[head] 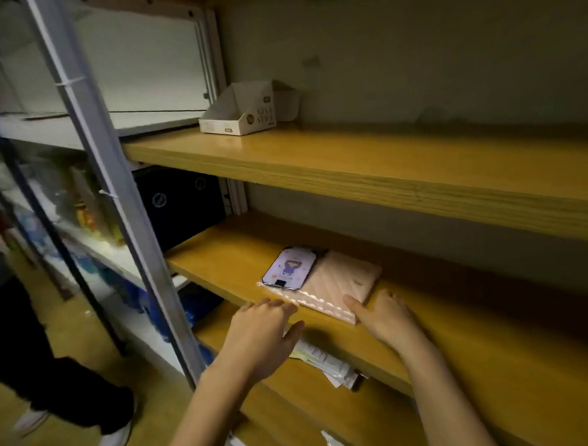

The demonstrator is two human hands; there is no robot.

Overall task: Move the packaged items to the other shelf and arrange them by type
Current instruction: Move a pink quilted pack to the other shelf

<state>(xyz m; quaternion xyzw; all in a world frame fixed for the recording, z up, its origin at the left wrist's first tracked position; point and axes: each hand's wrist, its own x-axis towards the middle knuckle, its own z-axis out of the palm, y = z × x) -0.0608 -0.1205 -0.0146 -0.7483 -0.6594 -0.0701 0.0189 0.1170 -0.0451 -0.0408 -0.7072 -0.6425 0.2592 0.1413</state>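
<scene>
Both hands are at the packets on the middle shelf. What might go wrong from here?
The phone case rests partly on the pink packets; tilting the stack may slide it off. The stack sits near the shelf front edge, so the left hand or right hand could drag it over.

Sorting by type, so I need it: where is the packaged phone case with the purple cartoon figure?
Head view: the phone case lies on the middle yellow wooden shelf, against the left side of the flat pink package, just beyond the left hand.
</scene>
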